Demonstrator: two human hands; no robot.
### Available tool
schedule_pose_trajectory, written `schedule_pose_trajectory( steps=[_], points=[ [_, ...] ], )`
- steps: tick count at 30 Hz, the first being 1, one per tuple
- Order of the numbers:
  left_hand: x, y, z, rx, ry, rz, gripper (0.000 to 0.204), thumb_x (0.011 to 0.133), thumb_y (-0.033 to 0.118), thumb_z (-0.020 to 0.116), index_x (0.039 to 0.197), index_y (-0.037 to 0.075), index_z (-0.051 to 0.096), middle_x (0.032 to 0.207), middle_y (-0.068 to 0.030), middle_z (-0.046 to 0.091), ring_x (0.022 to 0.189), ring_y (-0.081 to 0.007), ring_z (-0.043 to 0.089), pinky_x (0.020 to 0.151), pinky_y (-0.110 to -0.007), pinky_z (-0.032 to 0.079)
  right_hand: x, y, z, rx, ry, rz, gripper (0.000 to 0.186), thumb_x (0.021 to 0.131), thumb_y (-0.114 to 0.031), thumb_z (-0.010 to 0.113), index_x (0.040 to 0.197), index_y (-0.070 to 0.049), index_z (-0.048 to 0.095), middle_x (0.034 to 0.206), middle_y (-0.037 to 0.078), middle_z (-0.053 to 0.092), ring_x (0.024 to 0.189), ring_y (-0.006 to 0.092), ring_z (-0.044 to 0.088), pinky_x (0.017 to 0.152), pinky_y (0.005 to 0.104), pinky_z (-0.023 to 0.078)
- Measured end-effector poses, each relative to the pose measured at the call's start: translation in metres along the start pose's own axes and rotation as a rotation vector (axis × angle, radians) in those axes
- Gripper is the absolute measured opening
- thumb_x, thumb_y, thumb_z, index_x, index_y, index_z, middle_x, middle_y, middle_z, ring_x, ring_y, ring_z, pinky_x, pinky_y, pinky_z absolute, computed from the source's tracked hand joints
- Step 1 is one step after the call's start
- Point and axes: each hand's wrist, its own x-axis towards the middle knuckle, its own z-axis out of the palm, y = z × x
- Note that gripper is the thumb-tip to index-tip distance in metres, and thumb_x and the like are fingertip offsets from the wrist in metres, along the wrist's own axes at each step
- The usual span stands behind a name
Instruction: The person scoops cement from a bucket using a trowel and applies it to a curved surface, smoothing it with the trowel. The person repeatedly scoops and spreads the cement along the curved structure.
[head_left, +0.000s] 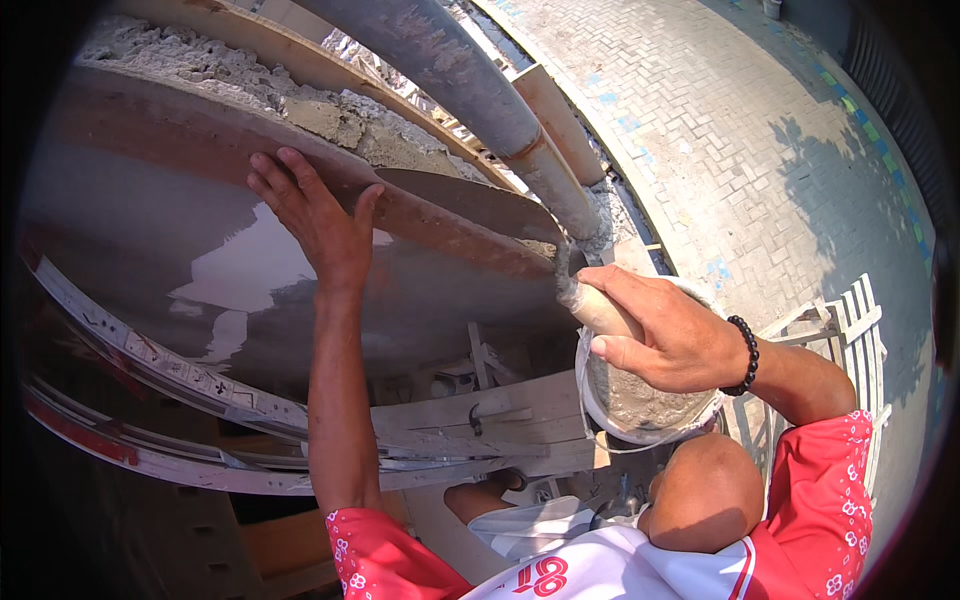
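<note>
My left hand [318,215] lies with its fingers stretched out against a long brown board-like edge [215,120] at the top of a grey wall face [130,200]. In my right hand [665,325] is a trowel, gripped by its pale wooden handle [608,310]. The trowel's broad dark blade [460,205] points left and rests on or just over the top of the edge; exact contact is unclear. Rough grey mortar [345,125] lies behind this edge. Beneath my right hand hangs or stands a white bucket [592,405] holding wet mortar [645,400].
A thick grey metal pole [450,75] slants past the trowel's tip area. A metal ladder [180,365] runs along the lower left, beside wooden planks [540,400]. White slatted wood [855,330] stands at right, above a paved street [690,130]. My bent knee [705,490] is below the bucket.
</note>
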Motion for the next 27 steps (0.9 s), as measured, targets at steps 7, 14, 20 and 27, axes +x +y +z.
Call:
schedule_pose_trajectory(
  steps=[7, 14, 20, 27],
  points=[
    [0.002, -0.001, 0.012, 0.056, 0.118, 0.087, 0.111, 0.078, 0.047, 0.077, 0.154, 0.007, 0.005, 0.154, -0.0327, 0.004, 0.140, -0.0564, 0.006, 0.111, -0.064, 0.019, -0.064, -0.026, -0.108, -0.387, -0.652, 0.835, 0.030, 0.088, -0.015, 0.060, 0.112, 0.002, 0.052, 0.072, 0.023, 0.062, 0.071, 0.0376, 0.065, 0.065, 0.0440, 0.049],
    [-0.001, -0.010, 0.011, 0.099, 0.128, 0.085, 0.108, 0.077, 0.050, 0.077, 0.152, 0.006, 0.014, 0.153, -0.0330, 0.009, 0.138, -0.0585, 0.010, 0.109, -0.064, 0.022, -0.068, -0.003, -0.106, -0.325, -1.011, 1.292, 0.030, 0.096, -0.026, 0.055, 0.106, 0.002, 0.056, 0.073, 0.011, 0.062, 0.068, 0.0210, 0.064, 0.060, 0.0372, 0.051],
    [0.003, -0.002, 0.021, 0.046, 0.151, 0.102, 0.107, 0.078, 0.052, 0.076, 0.151, 0.003, 0.015, 0.152, -0.0344, 0.009, 0.137, -0.0594, 0.012, 0.109, -0.064, 0.022, -0.082, 0.042, -0.070, -0.011, -0.916, 1.356, 0.020, 0.093, -0.018, 0.056, 0.102, -0.001, 0.058, 0.068, 0.005, 0.058, 0.057, 0.0133, 0.058, 0.051, 0.0306, 0.050],
    [0.001, -0.006, 0.024, 0.081, 0.143, 0.118, 0.109, 0.076, 0.052, 0.077, 0.151, 0.002, 0.015, 0.152, -0.0355, 0.009, 0.137, -0.0594, 0.012, 0.108, -0.065, 0.022, -0.111, 0.078, -0.050, 0.306, -0.854, 1.244, 0.018, 0.092, -0.018, 0.058, 0.097, -0.001, 0.058, 0.066, 0.004, 0.057, 0.052, 0.0116, 0.057, 0.045, 0.0277, 0.047]
  ],
)
